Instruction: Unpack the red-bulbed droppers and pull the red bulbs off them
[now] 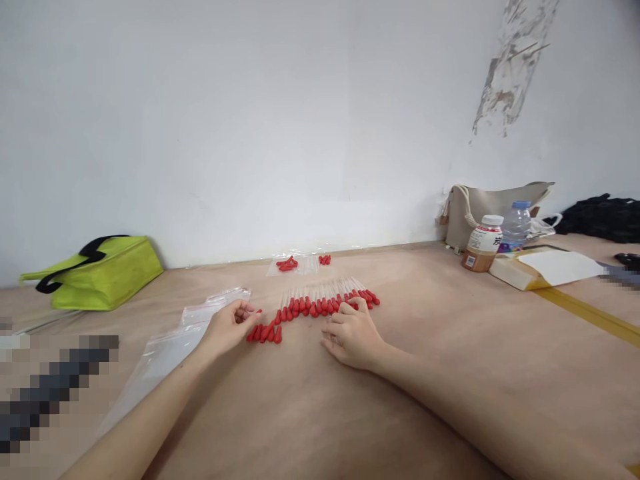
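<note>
My left hand [231,327] is closed, thumb and fingers pinched, with a small red rubber bulb [259,311] showing at the fingertips. Just below and right of it lies a small group of loose red bulbs [265,333]. A long row of droppers [313,308], thin clear tubes with red bulbs toward me, stretches across the table between both hands. My right hand [353,333] rests by the right part of that row, fingers loosely bent and apart. Its fingers hide some of the bulbs, and I see nothing held in it.
Clear bags with red bulbs [287,265] lie near the wall. Flat plastic bags [173,350] are at left, before a lime-green bag [107,277]. At right stand a drink bottle [483,245], a water bottle [516,227], a beige bag [457,220] and a box [515,272].
</note>
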